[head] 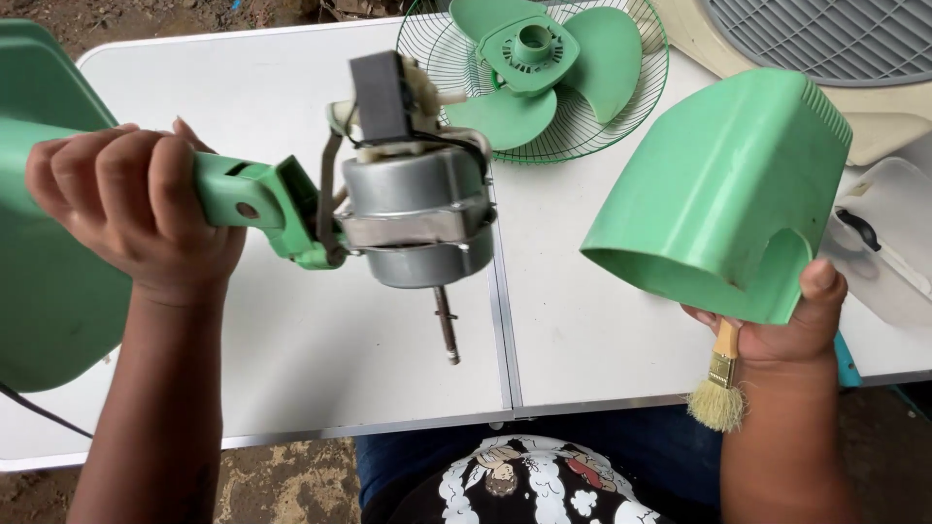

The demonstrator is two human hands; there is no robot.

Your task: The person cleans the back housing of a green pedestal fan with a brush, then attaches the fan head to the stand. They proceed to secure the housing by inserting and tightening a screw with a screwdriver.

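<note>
My left hand [136,199] grips the green neck of a fan stand [248,199], tipped sideways over the table. At its end sits the bare fan motor [413,218], a silver metal can with a dark block on top and a thin shaft [447,325] pointing toward me. My right hand [786,325] holds the green plastic motor cover [718,189] with its open side facing the motor, about a hand's width to the right of it. The same hand also pinches a small paintbrush [720,383], bristles down.
A white folding table [291,359] lies under everything. At the back rest a green fan blade [534,68] inside a wire grille [602,136], a cream fan housing [825,49] and a clear plastic container [888,243]. The green fan base [44,291] fills the left edge.
</note>
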